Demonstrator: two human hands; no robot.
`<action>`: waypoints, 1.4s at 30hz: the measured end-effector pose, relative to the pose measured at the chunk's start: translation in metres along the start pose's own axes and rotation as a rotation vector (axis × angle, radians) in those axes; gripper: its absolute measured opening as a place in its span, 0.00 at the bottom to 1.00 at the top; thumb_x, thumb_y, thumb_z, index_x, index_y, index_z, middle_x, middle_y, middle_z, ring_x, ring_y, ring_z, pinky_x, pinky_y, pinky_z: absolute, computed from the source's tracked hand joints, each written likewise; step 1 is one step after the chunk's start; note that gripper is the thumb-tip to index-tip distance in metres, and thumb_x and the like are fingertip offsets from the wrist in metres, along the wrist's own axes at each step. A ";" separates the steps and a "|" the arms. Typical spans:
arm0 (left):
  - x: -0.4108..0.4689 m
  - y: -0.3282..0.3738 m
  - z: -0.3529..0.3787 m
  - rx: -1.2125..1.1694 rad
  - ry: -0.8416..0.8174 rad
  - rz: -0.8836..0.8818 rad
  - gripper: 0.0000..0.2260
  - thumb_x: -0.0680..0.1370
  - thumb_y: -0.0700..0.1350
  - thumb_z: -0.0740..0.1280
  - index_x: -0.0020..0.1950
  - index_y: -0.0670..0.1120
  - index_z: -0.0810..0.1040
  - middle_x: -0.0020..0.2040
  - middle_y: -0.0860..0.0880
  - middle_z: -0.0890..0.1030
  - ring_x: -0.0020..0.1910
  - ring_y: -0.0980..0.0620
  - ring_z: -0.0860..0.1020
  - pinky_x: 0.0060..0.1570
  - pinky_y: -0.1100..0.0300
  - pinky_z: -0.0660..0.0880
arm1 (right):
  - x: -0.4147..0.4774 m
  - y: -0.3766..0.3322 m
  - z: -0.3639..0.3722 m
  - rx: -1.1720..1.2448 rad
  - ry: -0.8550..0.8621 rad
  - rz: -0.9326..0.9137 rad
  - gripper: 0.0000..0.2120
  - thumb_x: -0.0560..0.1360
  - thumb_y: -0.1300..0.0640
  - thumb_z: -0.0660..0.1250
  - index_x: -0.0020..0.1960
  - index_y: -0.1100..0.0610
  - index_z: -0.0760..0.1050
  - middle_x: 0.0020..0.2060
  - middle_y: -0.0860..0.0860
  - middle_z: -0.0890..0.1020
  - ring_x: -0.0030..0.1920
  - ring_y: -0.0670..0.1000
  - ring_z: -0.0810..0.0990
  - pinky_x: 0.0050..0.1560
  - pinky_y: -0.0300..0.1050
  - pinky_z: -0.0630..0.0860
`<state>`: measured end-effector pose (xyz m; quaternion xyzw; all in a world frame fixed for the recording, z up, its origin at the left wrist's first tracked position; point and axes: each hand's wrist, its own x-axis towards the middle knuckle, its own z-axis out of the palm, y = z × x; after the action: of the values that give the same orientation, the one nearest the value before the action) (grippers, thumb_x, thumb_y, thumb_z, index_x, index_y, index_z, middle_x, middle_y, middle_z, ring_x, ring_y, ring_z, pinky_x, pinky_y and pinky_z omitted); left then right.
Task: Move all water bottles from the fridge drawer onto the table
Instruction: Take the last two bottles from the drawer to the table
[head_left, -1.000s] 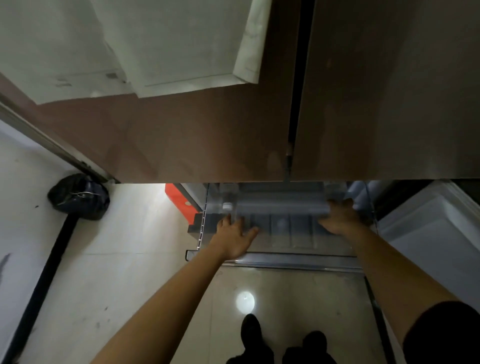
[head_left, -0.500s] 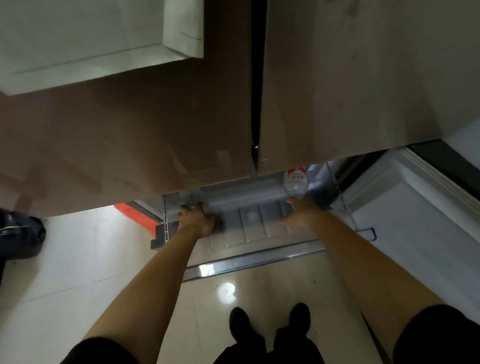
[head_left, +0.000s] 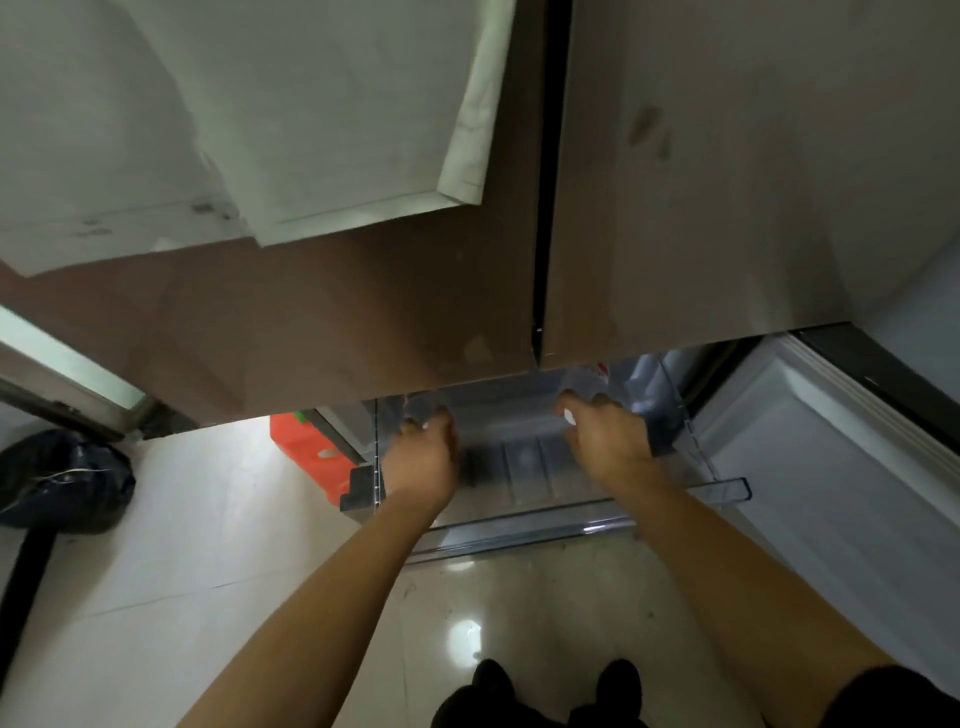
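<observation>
Both hands are down in the drawer (head_left: 519, 535), which stands pulled out under the closed fridge doors (head_left: 415, 312). The left hand (head_left: 423, 457) curls over a clear bottle (head_left: 421, 408) at the drawer's back left corner, fingers wrapped on it as far as this dim view lets me say. The right hand (head_left: 610, 441) is closed around a second bottle (head_left: 589, 379) near the back right, a white cap (head_left: 569, 415) peeking out by the thumb and a red label just under the door's lower edge. There looks to be another pale bottle or two (head_left: 644, 379) at the far right corner, half hidden. The risks: the doors overhang the drawer's back edge, so lifting straight up could knock a bottle on that lower edge; two wet, clear bottles at once means a slip from either grip onto the tiles (head_left: 208, 519); and the hidden ones at the right could be missed.
</observation>
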<state>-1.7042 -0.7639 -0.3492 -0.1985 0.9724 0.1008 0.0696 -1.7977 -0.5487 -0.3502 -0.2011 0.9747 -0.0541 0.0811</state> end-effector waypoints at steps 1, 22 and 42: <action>-0.004 -0.003 -0.006 -0.005 0.072 0.015 0.15 0.80 0.46 0.62 0.67 0.49 0.69 0.55 0.40 0.77 0.50 0.38 0.79 0.44 0.50 0.77 | -0.004 -0.002 -0.006 -0.004 0.054 -0.004 0.14 0.81 0.56 0.62 0.65 0.49 0.68 0.49 0.56 0.81 0.46 0.56 0.82 0.38 0.44 0.70; -0.050 -0.004 0.005 -0.451 0.070 -0.065 0.33 0.70 0.52 0.77 0.68 0.51 0.64 0.63 0.40 0.70 0.58 0.37 0.75 0.55 0.44 0.77 | -0.067 -0.006 -0.030 0.575 0.162 0.279 0.30 0.68 0.43 0.78 0.65 0.46 0.70 0.54 0.51 0.81 0.55 0.56 0.80 0.46 0.44 0.70; -0.089 0.004 -0.017 -0.840 0.430 -0.021 0.31 0.72 0.48 0.77 0.67 0.61 0.64 0.59 0.63 0.74 0.59 0.62 0.74 0.61 0.61 0.73 | -0.070 -0.016 -0.024 0.834 0.169 0.071 0.37 0.67 0.58 0.79 0.68 0.42 0.63 0.58 0.50 0.80 0.55 0.54 0.80 0.53 0.46 0.79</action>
<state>-1.6260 -0.7307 -0.3165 -0.2356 0.8378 0.4412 -0.2188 -1.7330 -0.5334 -0.3155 -0.1124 0.8788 -0.4572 0.0771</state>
